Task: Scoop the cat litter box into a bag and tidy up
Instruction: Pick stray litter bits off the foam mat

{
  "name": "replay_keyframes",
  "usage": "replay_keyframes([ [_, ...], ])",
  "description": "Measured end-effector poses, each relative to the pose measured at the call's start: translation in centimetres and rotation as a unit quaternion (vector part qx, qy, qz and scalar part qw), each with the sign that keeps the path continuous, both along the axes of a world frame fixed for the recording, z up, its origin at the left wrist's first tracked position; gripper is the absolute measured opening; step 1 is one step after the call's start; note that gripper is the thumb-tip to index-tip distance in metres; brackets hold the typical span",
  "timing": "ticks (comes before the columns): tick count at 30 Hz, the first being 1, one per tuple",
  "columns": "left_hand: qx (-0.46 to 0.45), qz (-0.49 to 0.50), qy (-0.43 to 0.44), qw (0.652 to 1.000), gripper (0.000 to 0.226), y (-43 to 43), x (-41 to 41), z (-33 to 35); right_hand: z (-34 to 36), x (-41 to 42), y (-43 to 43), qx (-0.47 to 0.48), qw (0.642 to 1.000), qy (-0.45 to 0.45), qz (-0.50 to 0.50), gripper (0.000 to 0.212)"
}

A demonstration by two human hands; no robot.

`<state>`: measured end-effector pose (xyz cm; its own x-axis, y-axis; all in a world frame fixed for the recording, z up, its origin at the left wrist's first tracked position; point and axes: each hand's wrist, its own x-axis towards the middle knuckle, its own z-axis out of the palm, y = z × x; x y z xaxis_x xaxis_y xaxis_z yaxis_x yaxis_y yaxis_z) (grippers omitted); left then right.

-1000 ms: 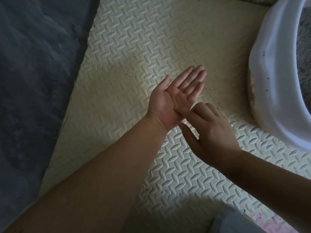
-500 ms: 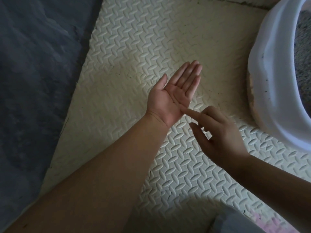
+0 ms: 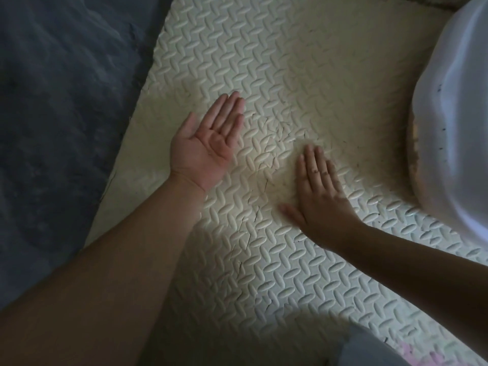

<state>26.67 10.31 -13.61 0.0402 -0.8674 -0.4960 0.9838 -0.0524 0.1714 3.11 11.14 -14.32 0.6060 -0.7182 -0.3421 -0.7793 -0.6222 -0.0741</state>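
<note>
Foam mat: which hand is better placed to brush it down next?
Probably the right. The right hand is palm down with straight fingers low over the foam mat, nearer the litter box; the left hand is turned palm up, farther away.

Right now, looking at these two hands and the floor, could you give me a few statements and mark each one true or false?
1. The left hand faces palm up with straight fingers. True.
2. The right hand holds a scoop. False: it holds nothing and is palm down over the foam mat.
3. The white litter box stands to the right of both hands. True.
4. The hands touch each other. False: they are apart.
</note>
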Motion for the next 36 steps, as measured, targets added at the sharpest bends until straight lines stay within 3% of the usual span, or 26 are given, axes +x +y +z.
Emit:
replay_keyframes([
  [10,-0.026,0.037,0.042,0.998,0.056,0.7,1.3,0.1,-0.4,2.0,-2.1,0.007,0.998,-0.056,0.015,0.071],
  [20,-0.018,-0.031,0.010,0.999,0.060,0.6,-1.4,-0.7,0.3,-1.2,-0.7,0.021,0.996,-0.080,0.029,0.061],
  [30,-0.027,-0.061,0.013,0.998,0.060,1.5,-2.3,-1.3,-0.1,-2.2,0.1,0.000,0.981,-0.133,0.138,0.055],
  [36,-0.030,-0.072,0.008,0.997,0.062,1.5,-2.5,-1.3,-0.3,-2.3,0.2,-0.043,0.977,-0.185,0.096,0.046],
])
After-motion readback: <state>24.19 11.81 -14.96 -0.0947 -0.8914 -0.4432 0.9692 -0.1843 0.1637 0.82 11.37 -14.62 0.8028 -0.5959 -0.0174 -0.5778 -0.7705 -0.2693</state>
